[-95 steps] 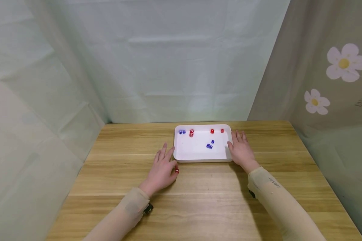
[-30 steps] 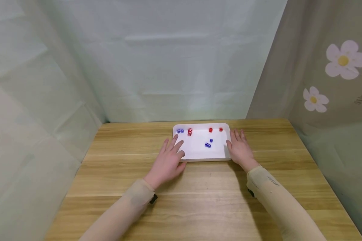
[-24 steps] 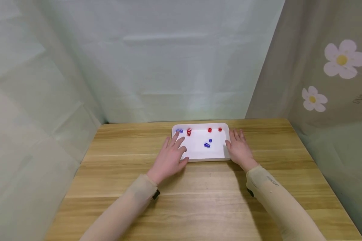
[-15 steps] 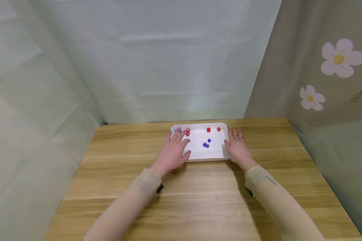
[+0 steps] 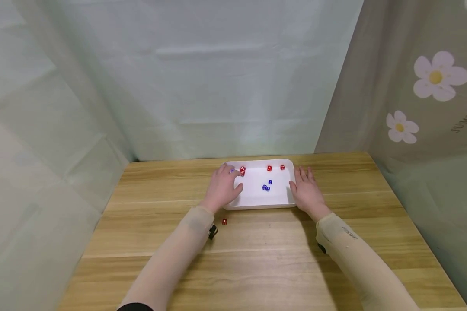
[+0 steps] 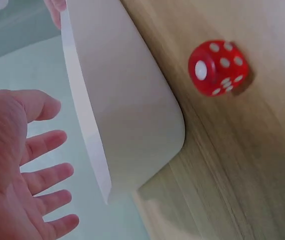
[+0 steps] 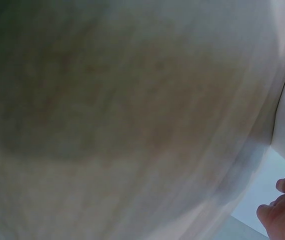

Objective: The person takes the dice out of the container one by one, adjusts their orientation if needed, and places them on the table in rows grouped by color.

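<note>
On the table (image 5: 272, 268) short of the left hand (image 5: 220, 186), a red die (image 5: 224, 221), single pip up, that hand loosely spread above a white tray (image 5: 253, 200), long axis side to side, right hand (image 5: 308, 192) straight-fingered at its right end, three blue dice (image 5: 264, 187) between, red dice (image 5: 270, 168) beyond.

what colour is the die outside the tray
The die is red with white pips, clearest in the left wrist view.
</note>
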Action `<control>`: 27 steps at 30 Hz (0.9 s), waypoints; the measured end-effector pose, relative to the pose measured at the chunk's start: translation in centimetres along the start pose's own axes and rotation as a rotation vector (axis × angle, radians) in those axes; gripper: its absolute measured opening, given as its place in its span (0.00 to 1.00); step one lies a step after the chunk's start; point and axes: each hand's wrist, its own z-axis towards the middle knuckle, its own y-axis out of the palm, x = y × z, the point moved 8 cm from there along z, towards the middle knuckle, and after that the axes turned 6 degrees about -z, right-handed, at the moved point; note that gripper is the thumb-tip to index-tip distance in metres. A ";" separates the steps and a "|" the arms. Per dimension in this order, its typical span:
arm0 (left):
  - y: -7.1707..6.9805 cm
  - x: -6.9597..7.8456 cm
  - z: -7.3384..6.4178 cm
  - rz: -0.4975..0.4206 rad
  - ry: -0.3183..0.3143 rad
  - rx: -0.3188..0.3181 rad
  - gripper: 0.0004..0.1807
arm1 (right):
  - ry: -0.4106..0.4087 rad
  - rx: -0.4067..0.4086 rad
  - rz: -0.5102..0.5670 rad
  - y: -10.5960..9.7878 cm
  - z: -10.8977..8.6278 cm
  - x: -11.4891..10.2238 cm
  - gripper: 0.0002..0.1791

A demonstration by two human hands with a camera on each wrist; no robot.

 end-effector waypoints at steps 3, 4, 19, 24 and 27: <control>0.0 -0.4 0.5 0.000 -0.034 -0.001 0.19 | 0.002 0.004 0.000 0.0 0.0 0.1 0.37; 0.1 -0.6 0.7 0.001 -0.043 -0.003 0.19 | 0.004 0.003 0.001 0.0 0.0 0.1 0.37; 1.6 -1.0 3.7 0.091 -0.079 -0.067 0.19 | 0.011 -0.011 0.014 0.0 0.1 0.1 0.37; 2.1 -1.1 4.3 0.117 -0.095 -0.079 0.19 | 0.003 -0.009 0.015 0.0 0.1 0.1 0.37; 2.4 -1.1 4.6 0.129 -0.103 -0.077 0.19 | -0.001 -0.005 0.013 0.0 0.1 0.1 0.37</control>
